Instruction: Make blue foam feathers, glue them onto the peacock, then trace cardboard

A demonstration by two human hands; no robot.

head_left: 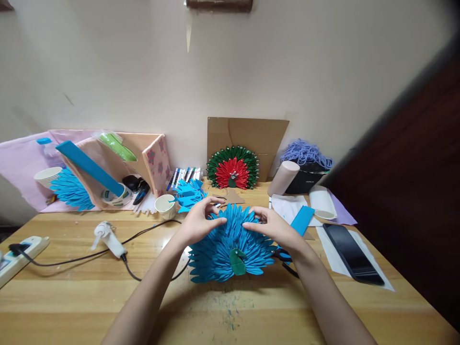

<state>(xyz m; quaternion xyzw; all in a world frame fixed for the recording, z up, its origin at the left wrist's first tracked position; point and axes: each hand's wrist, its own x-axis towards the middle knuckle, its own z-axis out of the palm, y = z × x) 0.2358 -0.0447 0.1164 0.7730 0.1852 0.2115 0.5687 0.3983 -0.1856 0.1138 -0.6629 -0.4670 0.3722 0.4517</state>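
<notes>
A blue paper peacock fan (230,244) with a dark green body (237,261) lies on the wooden table (72,297) in front of me. My left hand (199,223) rests on its upper left edge, fingers curled and pinching the blue feather tips. My right hand (271,225) presses on the upper right edge, fingers bent onto the feathers. Loose blue paper pieces (189,194) lie just behind the fan.
A glue gun (108,237) with its black cord lies left, by a power strip (17,256). A paper cup (166,206), markers (183,175), a red and green peacock fan (233,167), cardboard, a paper roll (283,178), purple yarn (305,153) and a black phone (352,254) surround the work. Scissors (285,256) lie under my right wrist.
</notes>
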